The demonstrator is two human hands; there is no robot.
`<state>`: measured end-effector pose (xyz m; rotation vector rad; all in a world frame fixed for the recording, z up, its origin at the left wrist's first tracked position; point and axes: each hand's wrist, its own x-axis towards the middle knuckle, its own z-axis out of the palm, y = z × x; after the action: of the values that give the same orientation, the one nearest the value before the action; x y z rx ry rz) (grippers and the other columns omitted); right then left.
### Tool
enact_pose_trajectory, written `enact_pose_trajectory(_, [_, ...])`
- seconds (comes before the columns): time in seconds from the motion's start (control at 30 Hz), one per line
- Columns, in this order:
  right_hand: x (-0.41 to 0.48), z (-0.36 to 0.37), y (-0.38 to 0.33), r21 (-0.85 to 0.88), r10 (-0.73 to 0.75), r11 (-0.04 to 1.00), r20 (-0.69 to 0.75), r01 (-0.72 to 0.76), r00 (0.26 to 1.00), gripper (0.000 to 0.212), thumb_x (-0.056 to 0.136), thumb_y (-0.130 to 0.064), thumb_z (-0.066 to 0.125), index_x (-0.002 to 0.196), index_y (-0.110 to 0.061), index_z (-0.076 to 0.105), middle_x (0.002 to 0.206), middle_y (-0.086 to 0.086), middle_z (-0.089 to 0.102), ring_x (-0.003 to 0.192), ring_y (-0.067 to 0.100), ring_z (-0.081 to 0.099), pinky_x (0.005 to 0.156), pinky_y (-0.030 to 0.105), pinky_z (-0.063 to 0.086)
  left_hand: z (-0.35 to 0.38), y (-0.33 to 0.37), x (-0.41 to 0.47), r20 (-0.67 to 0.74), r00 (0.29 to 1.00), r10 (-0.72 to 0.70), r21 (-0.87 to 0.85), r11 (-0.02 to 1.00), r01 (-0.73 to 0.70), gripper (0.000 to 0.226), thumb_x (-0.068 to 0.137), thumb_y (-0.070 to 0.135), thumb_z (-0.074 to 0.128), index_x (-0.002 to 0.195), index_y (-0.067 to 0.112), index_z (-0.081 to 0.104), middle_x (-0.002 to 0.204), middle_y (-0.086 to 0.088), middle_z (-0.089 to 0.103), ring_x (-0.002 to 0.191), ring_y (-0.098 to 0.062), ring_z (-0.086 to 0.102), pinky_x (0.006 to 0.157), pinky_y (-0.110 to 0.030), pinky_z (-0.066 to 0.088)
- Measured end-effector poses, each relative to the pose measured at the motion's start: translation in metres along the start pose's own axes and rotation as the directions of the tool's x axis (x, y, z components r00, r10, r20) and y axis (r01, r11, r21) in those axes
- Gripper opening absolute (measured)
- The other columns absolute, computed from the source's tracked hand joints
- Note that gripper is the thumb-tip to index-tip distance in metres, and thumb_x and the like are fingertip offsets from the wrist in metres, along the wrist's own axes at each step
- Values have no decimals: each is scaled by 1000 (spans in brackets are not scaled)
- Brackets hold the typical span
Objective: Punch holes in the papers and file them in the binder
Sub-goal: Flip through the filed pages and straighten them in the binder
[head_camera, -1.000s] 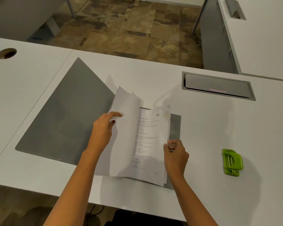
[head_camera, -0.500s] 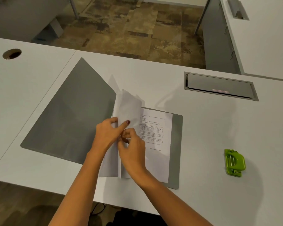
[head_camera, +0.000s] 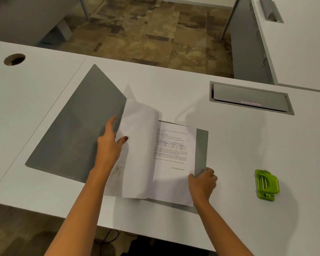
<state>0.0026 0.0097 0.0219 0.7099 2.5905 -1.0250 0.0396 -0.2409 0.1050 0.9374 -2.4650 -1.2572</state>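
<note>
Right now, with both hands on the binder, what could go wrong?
1. The left hand alone pinches the turned sheets lifted; if it slips, they may flop over the printed page.
2. The right hand grips the binder at its near corner, close to the table edge; a tug could slide it off.
3. The hole punch lies out of both hands, so reaching means letting go.

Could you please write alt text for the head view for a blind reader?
A person's left hand pinches turned white paper sheets at the fold of an open grey card binder, while the right hand grips the binder's right edge beside a printed white page. A lime-green plastic hole punch lies to the right on the white desk.
</note>
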Motion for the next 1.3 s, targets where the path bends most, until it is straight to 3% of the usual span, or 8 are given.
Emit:
enact_pose_trajectory(0.23, [9,9,-15,-40,77,996,61,-75,995,30,81,-30,69,96,-6,63,97,13,66,99,35,56,82,39,48,1,-3,2,-9,999,42,41,998,-41,62,86,14,65,140,19,36,139,-11,47,123,-32,48,106,-42,39])
enact_pose_trajectory(0.33, [4,9,-19,21,39,999,120,-42,992,21,81,-32,70,84,-12,66,97,10,70,92,31,60,81,38,51,2,-2,2,-4,998,57,34,998,-57,59,86,14,65,139,20,38,138,-8,49,124,-31,48,107,-43,39])
enact_pose_trajectory(0.5, [-13,-12,-30,244,-60,969,159,20,985,14,86,-21,68,81,-14,57,103,5,68,75,16,60,52,14,41,1,-1,1,-6,996,88,0,996,-88,57,86,13,64,137,22,40,136,-5,51,123,-27,49,106,-39,39])
enact_pose_trajectory(0.83, [-55,-47,-66,392,-270,906,237,163,933,18,84,-25,70,73,-18,58,74,-8,62,69,6,58,56,11,42,4,14,-3,27,994,104,-36,994,-103,58,88,17,63,139,21,36,129,-10,57,117,-25,55,100,-36,42])
enact_pose_trajectory(0.97, [-66,-42,-82,438,-340,883,349,169,873,17,84,-28,69,81,-13,63,81,-11,65,78,5,61,63,11,43,11,26,-10,75,991,108,-72,992,-103,54,92,22,57,140,26,34,108,-8,63,94,-14,57,86,-29,47])
enact_pose_trajectory(1.07, [-71,-32,-93,424,-339,890,373,166,864,27,87,-42,62,90,-15,61,92,-4,64,84,10,61,63,14,41,20,35,-19,157,985,75,-203,978,-42,44,98,29,43,140,32,34,86,-7,62,70,-16,62,62,-20,53])
enact_pose_trajectory(1.17, [-71,-24,-99,419,-319,893,329,165,889,41,84,-53,60,101,-17,51,100,-5,58,84,7,56,62,15,40,32,37,-26,252,967,34,-370,927,64,38,102,27,30,138,32,37,98,0,70,73,-16,70,62,-28,59])
enact_pose_trajectory(1.3, [-54,-19,-91,301,-317,919,181,254,931,45,81,-34,71,104,-22,36,109,-1,51,92,15,53,70,24,44,43,24,-32,256,965,49,-237,971,14,35,101,23,32,133,26,47,104,-2,71,87,-15,69,70,-21,57])
